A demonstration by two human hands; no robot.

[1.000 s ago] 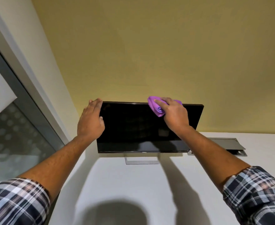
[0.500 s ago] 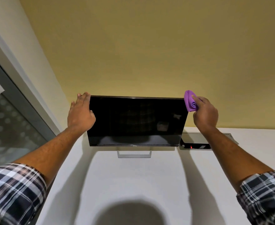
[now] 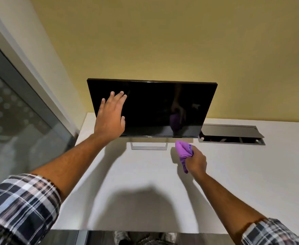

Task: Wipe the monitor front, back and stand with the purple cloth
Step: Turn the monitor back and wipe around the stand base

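Observation:
A black monitor with a dark screen stands on a silver stand at the back of a white desk. My left hand is raised in front of the screen's left part, fingers spread, holding nothing; whether it touches the glass I cannot tell. My right hand hovers low over the desk, just below the monitor's lower right corner, clenched on the bunched purple cloth. The cloth sits right of the stand and apart from it. The monitor's back is hidden.
A grey cable box with its lid raised is set into the desk to the right of the monitor. A glass partition with a grey frame runs along the left. A yellow wall is behind the desk.
My right hand has come down with the cloth from the monitor's top right corner to the desk beside the stand. My left hand has left the top left corner and now fronts the screen.

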